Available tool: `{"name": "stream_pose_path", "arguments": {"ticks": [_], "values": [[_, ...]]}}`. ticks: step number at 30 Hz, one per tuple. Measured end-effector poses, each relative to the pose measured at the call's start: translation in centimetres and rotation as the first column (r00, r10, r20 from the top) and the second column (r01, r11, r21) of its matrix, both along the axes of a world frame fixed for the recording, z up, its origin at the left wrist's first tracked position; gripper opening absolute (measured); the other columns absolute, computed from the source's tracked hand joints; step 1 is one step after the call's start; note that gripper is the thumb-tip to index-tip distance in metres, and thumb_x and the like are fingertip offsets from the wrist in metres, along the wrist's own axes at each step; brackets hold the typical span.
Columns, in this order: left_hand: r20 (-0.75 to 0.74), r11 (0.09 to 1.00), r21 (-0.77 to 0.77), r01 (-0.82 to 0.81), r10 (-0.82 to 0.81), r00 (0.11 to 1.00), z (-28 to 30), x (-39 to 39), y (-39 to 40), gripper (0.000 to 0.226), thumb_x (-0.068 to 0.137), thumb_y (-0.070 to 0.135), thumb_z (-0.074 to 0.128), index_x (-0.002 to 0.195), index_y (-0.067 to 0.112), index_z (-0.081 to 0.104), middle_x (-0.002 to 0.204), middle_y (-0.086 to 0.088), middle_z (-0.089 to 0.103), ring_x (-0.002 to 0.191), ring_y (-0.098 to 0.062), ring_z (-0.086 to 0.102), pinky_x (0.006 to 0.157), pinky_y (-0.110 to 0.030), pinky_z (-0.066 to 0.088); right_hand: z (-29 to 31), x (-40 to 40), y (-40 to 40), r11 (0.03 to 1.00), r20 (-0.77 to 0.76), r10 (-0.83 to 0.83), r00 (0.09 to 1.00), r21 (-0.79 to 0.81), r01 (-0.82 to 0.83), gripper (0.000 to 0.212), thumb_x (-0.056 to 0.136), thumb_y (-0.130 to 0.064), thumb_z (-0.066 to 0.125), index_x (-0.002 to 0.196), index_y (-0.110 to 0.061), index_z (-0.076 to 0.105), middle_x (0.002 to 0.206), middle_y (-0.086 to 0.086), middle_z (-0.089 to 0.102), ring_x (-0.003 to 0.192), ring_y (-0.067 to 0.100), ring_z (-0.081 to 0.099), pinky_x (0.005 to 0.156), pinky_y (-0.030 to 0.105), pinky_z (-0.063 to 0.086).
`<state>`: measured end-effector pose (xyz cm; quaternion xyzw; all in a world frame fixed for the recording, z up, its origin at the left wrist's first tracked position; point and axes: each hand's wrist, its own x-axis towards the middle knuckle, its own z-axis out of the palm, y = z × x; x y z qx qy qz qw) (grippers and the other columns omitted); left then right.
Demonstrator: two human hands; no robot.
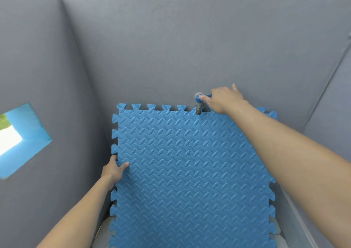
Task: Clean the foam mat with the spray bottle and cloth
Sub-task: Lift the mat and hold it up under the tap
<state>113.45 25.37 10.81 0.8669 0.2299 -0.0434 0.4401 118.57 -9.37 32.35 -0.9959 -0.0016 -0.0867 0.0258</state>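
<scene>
Left hand [114, 169] pinching foam mat [190, 171] edge; right hand [222, 99] gripping tap [199, 103] on grey wall [171, 48].

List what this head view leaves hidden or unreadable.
- Tap handle: partly covered by the right hand; open or closed, unreadable.
- Foam mat bottom: cut by the lower frame edge.
- Left hand fingertips: behind the mat's edge.
- Spray bottle, cloth: not in view.

Outdoor wash corner: grey walls [171, 38], wall tap [199, 103], sky above.
</scene>
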Motion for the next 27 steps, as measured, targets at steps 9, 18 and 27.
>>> {"name": "stream_pose_path", "arguments": {"ticks": [9,18,27], "values": [[-0.024,1.000,0.019,-0.017,0.017,1.000,-1.1,-0.4,-1.3,0.060,0.087,0.047,0.060,0.136,0.021,0.036,0.127,-0.015,0.053,0.106,-0.034,0.057,0.090,-0.047,0.050,-2.6,0.6,0.3,0.999,0.095,-0.039,0.995,0.009,0.038,0.040,0.105,-0.041,0.033,0.124,-0.008,0.044,0.124,0.017,0.057,0.121,0.033,0.046,0.084,0.042,0.042],[-0.107,0.996,0.060,0.065,-0.058,0.993,0.5,0.5,-2.1,0.071,0.087,0.047,0.059,0.142,0.020,0.026,0.139,-0.017,0.043,0.121,-0.035,0.048,0.100,-0.052,0.044,-2.1,0.5,0.6,0.999,0.074,-0.034,0.997,0.024,0.032,0.036,0.106,-0.040,0.032,0.121,-0.009,0.044,0.119,0.016,0.061,0.114,0.032,0.051,0.073,0.038,0.037],[-0.136,0.964,0.219,0.149,-0.121,0.983,0.4,1.0,-2.7,0.069,0.094,0.041,0.050,0.146,0.005,0.020,0.149,-0.016,0.019,0.125,-0.039,0.044,0.104,-0.047,0.040,-2.6,1.2,0.9,0.992,0.117,-0.096,0.989,-0.074,0.105,0.031,0.106,-0.035,0.037,0.122,-0.009,0.043,0.117,0.015,0.063,0.110,0.034,0.057,0.070,0.037,0.036]]}}
